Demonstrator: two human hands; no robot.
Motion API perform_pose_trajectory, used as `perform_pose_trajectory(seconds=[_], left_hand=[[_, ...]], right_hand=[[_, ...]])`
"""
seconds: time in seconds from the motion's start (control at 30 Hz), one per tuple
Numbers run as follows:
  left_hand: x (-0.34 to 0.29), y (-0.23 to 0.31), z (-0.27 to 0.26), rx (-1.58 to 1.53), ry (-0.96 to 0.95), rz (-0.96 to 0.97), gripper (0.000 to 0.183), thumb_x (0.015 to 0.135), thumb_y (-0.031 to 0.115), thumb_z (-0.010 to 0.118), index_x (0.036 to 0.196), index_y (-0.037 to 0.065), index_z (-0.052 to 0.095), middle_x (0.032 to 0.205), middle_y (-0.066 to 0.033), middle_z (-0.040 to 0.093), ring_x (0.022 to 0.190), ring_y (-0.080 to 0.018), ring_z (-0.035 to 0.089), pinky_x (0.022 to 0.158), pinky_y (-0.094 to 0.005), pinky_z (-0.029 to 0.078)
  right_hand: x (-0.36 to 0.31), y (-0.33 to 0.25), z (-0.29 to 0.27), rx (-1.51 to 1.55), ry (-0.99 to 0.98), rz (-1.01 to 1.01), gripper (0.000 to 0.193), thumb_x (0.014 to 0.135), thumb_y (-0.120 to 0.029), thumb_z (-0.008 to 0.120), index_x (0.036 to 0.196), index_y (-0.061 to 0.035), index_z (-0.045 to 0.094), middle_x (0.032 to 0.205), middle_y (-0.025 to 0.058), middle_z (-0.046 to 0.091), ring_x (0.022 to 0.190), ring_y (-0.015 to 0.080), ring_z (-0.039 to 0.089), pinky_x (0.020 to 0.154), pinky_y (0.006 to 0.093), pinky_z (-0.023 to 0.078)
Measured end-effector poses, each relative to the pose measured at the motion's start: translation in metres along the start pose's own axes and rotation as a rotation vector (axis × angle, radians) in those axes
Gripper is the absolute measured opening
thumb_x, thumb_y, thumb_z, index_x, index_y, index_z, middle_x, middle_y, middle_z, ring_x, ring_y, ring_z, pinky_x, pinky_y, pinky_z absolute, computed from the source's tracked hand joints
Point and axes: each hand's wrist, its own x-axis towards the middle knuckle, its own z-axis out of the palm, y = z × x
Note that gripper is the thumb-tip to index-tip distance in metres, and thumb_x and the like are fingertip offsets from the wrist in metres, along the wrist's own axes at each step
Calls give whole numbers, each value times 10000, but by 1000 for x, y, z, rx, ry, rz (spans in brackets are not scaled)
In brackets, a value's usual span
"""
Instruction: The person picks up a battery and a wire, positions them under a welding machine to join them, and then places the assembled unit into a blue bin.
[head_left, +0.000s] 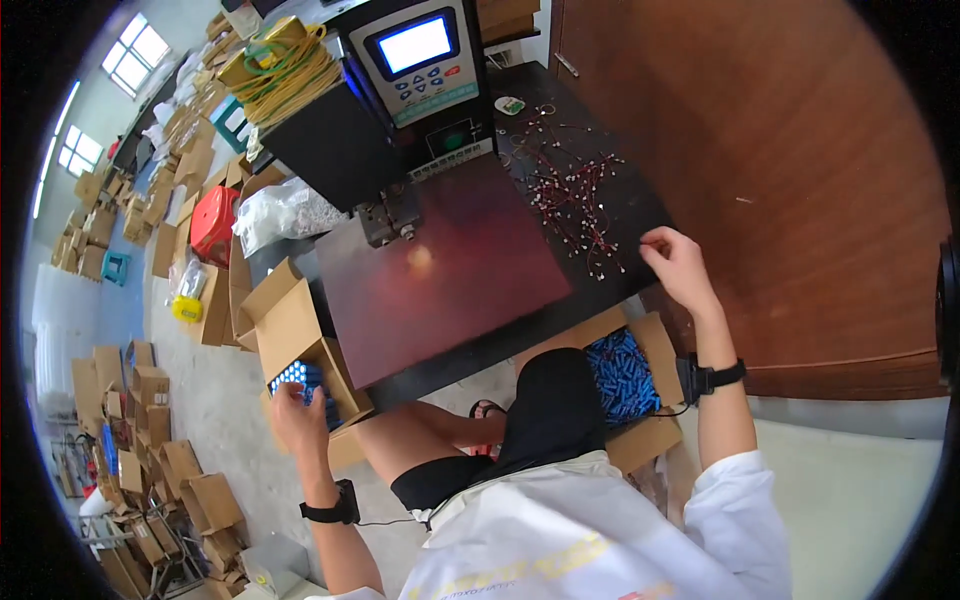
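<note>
My left hand point(300, 422) is over the open cardboard box point(283, 318) at the left. Its thumb and fingers are bent and apart beside the upright blue cylindrical battery cells point(298, 374), with no cell visibly in them. My right hand point(682, 268) hovers at the right edge of the black table, fingertips drawn together; anything between them is too small to make out. Nearest to it lies a loose heap of thin dark red wire leads point(580, 190) with small white ends. A spot-welding machine point(405, 110) with a lit screen stands ahead, its head above a dark red mat point(450, 270).
A second cardboard box point(655, 345) full of blue cells sits beside my right thigh. Coiled yellow-green wire point(290, 75) rests on the machine. A clear plastic bag point(285, 215) and red stool point(213, 225) are at left. A brown wooden panel point(780, 180) borders the right.
</note>
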Motion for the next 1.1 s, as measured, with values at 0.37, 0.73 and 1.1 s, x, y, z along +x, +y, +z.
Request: perform_pose_trajectory(seconds=[0.37,0.73,1.1], left_hand=[[-1,2,-5,62,-18,13,275,752,187,817,913,46,645,839,-128,657,853,-323,635,789,-431,499],[-3,4,-8,27,-34,14,267,767,178,810,913,41,633,846,-125,640,865,-316,617,800,-420,487],[-2,7,-9,37,-38,14,261,768,171,812,923,38,649,863,-134,657,874,-324,627,803,-432,490]], right_hand=[[40,4,16,-255,-360,-61,234,911,-143,703,1119,-37,703,1092,138,636,1031,277,644,893,386,527],[34,-9,-3,3,-261,-52,140,846,-28,676,958,51,705,818,116,680,775,171,648,707,317,520],[21,-27,-1,-251,21,-148,134,898,-100,682,968,11,708,904,176,716,865,340,699,759,395,538]])
